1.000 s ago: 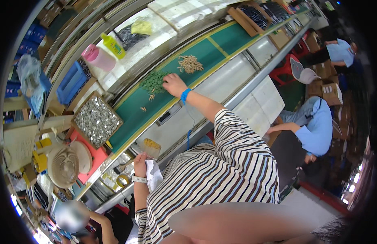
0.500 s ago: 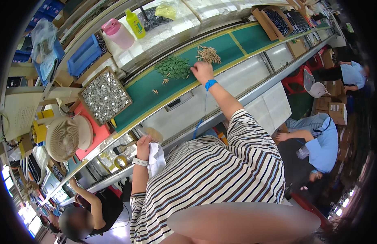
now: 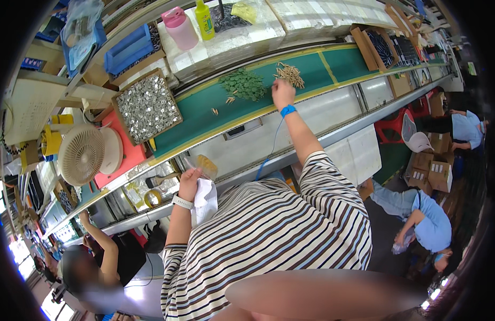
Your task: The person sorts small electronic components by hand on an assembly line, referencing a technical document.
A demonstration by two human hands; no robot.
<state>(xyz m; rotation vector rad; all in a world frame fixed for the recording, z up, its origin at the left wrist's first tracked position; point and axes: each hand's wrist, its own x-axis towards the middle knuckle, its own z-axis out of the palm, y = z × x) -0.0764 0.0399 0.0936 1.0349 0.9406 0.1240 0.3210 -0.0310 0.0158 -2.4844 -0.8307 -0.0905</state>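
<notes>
My right hand (image 3: 283, 94), wearing a blue corded wrist strap (image 3: 288, 110), rests on the green belt-like work surface (image 3: 196, 119). Its fingers are closed together between a heap of small green pieces (image 3: 242, 84) and a heap of tan peg-like pieces (image 3: 290, 74); whatever is in the fingertips is hidden. Closer to my body, my left hand (image 3: 188, 183) grips a clear plastic bag (image 3: 206, 166) with something yellowish showing through. A white sheet (image 3: 206, 199), paper or cloth, hangs from the same hand. A few tan pieces (image 3: 215, 111) lie loose left of the green heap.
A box of small metal parts (image 3: 147, 107) stands at the left, beside a fan (image 3: 82, 155). Behind the green surface are a pink bottle (image 3: 179, 29) and a yellow bottle (image 3: 204, 21). Co-workers are at left and right; one in light blue (image 3: 429, 219) bends over.
My view has shifted, so the bench sits farther right. My right fingertips have moved slightly from the green heap toward the tan pieces. More of the clear bag shows. The co-worker in blue has moved.
</notes>
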